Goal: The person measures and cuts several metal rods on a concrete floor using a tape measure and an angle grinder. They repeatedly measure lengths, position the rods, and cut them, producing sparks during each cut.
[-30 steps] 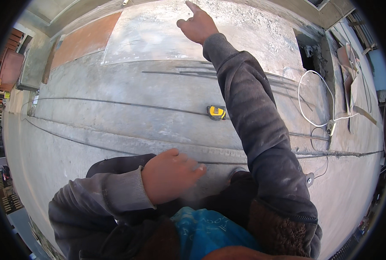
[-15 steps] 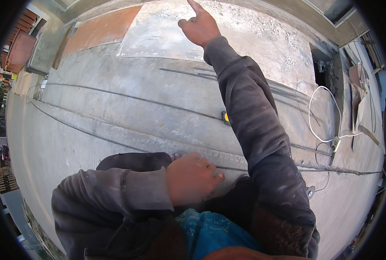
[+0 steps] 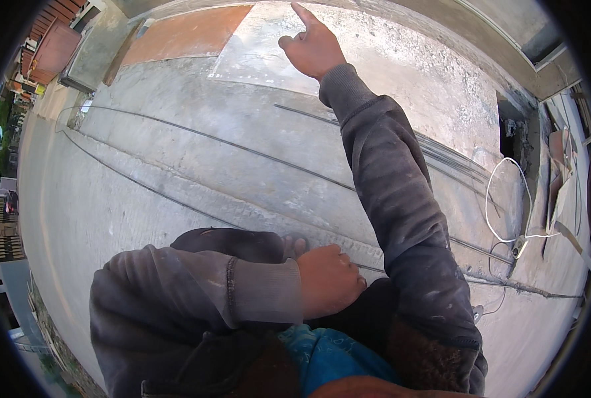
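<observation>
1. My R hand (image 3: 316,50): pointer out, thumb wide, in front of pale slab (image 3: 401,73).
2. My L hand (image 3: 332,281): curled, can't tell if full, nr long rod (image 3: 162,192).
3. Open floor (image 3: 76,219) L; dark hole (image 3: 510,136) at slab's R edge.

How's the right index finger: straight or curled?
Straight: the index finger juts out from the right hand, toward the picture's upper edge.

Scattered items around a concrete floor (image 3: 96,219)
Left of the right hand (image 3: 316,48) lies an orange-brown panel (image 3: 186,34); a slatted structure (image 3: 8,247) stands far left of the left hand (image 3: 332,281). Well right of both hands, a white cable (image 3: 486,204) loops near tilted flat sheets (image 3: 558,172).
</observation>
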`<state>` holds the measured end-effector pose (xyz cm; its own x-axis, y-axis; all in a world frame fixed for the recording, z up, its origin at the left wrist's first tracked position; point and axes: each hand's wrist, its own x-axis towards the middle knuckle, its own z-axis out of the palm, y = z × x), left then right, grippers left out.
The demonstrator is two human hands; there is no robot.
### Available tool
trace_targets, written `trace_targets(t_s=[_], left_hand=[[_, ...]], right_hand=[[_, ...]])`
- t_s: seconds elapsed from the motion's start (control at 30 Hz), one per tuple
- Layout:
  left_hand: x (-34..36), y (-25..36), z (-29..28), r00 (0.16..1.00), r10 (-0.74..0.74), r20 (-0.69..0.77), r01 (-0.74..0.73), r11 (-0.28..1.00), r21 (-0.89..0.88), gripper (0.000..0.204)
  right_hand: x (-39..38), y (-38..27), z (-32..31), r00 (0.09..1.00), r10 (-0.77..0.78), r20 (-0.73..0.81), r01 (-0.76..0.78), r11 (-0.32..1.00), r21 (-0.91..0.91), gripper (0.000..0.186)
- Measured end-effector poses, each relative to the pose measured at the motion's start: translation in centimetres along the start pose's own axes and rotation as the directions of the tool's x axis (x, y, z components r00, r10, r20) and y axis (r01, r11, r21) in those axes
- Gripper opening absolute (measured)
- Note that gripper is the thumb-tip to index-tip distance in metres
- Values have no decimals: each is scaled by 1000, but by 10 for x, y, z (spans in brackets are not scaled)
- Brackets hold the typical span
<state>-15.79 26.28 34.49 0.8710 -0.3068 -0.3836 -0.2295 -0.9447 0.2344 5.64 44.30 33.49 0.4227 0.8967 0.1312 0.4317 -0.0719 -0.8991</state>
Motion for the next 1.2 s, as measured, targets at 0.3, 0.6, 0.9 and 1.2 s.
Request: trace_targets(t_s=[0.3,0.6,0.9,1.2], left_hand=[[2,1,-8,987,-45,157,49,999,-21,44],[0,-1,-31,955,-68,289,93,993,-71,45],[-2,5,10,994,-90,-65,92,995,25,28],[-6,-2,22,965,-21,-262,-14,992,-129,22]], right_hand=[[-3,-5,22,998,-58,37,60,997,-53,75],[6,1,52,985,-170,-26,165,977,-132,72],[7,6,62,988,-152,11,152,971,-183,70],[8,3,68,989,-147,17,148,975,-163,73]])
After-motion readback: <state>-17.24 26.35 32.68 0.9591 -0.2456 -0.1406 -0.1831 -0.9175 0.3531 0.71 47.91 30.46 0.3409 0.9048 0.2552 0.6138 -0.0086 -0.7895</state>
